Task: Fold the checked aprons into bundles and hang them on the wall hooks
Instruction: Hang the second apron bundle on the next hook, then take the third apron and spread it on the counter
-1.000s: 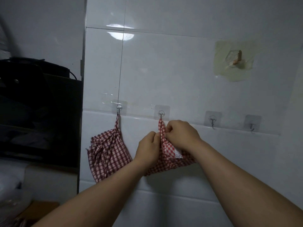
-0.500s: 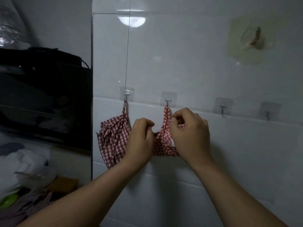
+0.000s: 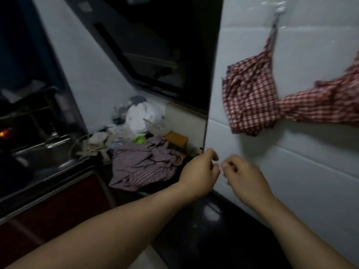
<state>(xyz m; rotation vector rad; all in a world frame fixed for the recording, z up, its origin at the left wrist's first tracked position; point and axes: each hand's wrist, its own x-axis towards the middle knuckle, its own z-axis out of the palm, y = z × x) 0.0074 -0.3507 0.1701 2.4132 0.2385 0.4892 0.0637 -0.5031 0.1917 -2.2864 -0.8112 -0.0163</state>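
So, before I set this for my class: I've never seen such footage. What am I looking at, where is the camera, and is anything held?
No machine here: a person works with bare hands, filmed by one camera worn on the head. The left hand and right hand are loosely curled, holding nothing visible. On the tiled wall, one checked apron bundle hangs from a hook; a second apron runs off the right edge. A striped cloth lies on the counter.

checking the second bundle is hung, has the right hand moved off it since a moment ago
Yes. The right hand has dropped off the second bundle, now well below the first hung bundle, holding nothing.
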